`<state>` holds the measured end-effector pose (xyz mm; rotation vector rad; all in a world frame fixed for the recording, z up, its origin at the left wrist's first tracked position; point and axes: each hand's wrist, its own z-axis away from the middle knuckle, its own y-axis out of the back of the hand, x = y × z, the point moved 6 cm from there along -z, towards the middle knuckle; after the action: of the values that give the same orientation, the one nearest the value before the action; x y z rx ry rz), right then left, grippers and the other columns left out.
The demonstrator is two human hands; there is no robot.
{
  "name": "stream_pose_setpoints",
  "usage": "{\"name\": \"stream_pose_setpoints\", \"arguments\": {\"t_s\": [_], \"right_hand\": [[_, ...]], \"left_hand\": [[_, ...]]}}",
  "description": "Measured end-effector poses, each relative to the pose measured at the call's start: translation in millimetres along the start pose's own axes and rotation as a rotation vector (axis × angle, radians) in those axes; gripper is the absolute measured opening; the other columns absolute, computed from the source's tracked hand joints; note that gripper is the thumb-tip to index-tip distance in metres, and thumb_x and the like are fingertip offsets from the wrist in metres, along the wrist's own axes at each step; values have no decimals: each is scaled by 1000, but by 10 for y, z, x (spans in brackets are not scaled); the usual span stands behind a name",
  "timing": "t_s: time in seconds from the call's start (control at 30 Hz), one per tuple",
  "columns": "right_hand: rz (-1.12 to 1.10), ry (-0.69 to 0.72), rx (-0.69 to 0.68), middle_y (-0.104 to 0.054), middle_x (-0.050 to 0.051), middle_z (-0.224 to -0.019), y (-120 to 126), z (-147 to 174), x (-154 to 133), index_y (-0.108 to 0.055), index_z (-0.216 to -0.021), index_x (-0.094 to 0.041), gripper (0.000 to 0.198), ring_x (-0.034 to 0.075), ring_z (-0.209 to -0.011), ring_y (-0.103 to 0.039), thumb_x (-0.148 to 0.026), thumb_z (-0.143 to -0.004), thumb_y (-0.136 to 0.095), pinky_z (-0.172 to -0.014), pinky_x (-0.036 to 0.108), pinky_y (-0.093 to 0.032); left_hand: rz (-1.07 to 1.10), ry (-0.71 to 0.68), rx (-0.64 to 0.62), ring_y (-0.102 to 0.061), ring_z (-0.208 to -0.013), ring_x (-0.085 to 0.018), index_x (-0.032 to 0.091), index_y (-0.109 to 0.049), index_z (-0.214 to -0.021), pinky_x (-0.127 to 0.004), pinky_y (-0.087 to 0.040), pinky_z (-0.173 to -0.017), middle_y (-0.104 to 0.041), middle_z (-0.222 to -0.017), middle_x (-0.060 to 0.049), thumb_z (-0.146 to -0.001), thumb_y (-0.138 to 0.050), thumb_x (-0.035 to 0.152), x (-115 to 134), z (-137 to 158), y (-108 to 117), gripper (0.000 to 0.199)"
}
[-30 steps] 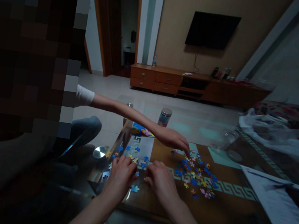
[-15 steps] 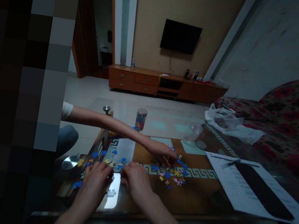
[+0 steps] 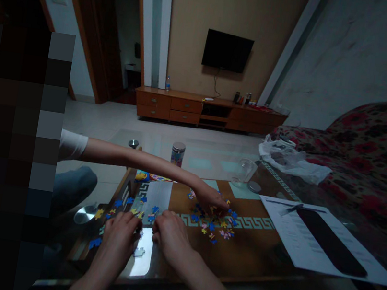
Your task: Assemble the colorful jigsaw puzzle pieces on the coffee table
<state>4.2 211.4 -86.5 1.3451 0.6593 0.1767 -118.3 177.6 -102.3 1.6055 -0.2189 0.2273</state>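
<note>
My left hand point(image 3: 120, 233) and my right hand point(image 3: 169, 234) rest side by side on the near edge of a glass-topped coffee table point(image 3: 264, 257), fingers curled over small jigsaw pieces point(image 3: 148, 216). What each hand grips is hidden by the fingers. One loose pale piece point(image 3: 138, 252) lies just below my left hand. A heap of blue, yellow and pink pieces point(image 3: 216, 223) lies to the right of my hands. Another person's arm reaches in from the left, their hand point(image 3: 212, 201) on that heap.
A white sheet with a dark strip point(image 3: 321, 239) lies on the table's right part. At the far edge stand a lidded jar point(image 3: 177, 154) and a tipped clear cup point(image 3: 246, 170). A floral sofa point(image 3: 377, 153) is to the right, a TV cabinet point(image 3: 206, 110) beyond.
The view has swung right and down. My hands stayed together over the pieces. The other person's hand shifted slightly toward me across the heap.
</note>
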Motion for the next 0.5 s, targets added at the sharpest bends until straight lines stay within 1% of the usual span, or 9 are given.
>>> {"name": "stream_pose_setpoints", "arguments": {"t_s": [0.1, 0.2, 0.27, 0.33, 0.4, 0.47, 0.5], "right_hand": [[-1, -9, 10, -66, 9, -93, 16, 5, -18, -67, -88, -17, 15, 21, -88, -58, -16, -74, -64, -72, 27, -37], [-17, -14, 4, -65, 9, -96, 30, 7, -15, -67, -94, -17, 22, 22, -88, -58, -15, -72, -65, -71, 27, -38], [-61, -5, -15, -65, 7, -94, 24, 8, -7, -69, -88, -19, 18, 20, -87, -58, -14, -72, -64, -70, 26, -38], [-142, -9, -19, -64, 5, -89, 21, 10, 6, -70, -79, -20, 13, 19, -85, -58, -13, -71, -63, -68, 25, -38], [-275, -20, 19, -63, 3, -84, 36, 7, 12, -70, -73, -19, 12, 17, -82, -58, -11, -69, -63, -67, 24, -38], [-479, -33, 99, -62, 1, -77, 62, -9, 15, -67, -68, -18, 12, 15, -78, -57, -8, -67, -62, -67, 23, -39], [-612, -48, 127, -60, 0, -73, 59, -24, 23, -65, -67, -17, 11, 14, -74, -57, -7, -67, -61, -66, 23, -40]], "left_hand": [[8, 3, 17, -48, -96, -26, 19, -61, -86, -36, -28, -77, -60, -95, -6, -75, -45, 2, -10, -7, -4, 26], [62, -11, 22, -48, -93, -25, 19, -58, -82, -35, -28, -76, -61, -91, -4, -72, -45, 1, -16, -8, -20, 25], [127, -29, 31, -49, -88, -24, 19, -56, -76, -34, -29, -75, -61, -84, -4, -71, -47, 3, -7, 2, -22, 19], [218, -32, 65, -50, -82, -23, 19, -53, -70, -34, -30, -74, -59, -76, -3, -70, -48, 6, 1, 14, 10, 13], [379, -7, 116, -51, -78, -22, 19, -53, -68, -33, -33, -72, -57, -73, -2, -71, -50, 12, -13, 20, 70, 9], [633, 61, 140, -54, -76, -21, 20, -55, -70, -32, -38, -71, -59, -74, -2, -72, -53, 20, -73, 9, 111, 3], [782, 103, 136, -55, -75, -20, 19, -56, -72, -31, -40, -70, -60, -74, -1, -73, -56, 25, -113, -2, 111, 6]]}}
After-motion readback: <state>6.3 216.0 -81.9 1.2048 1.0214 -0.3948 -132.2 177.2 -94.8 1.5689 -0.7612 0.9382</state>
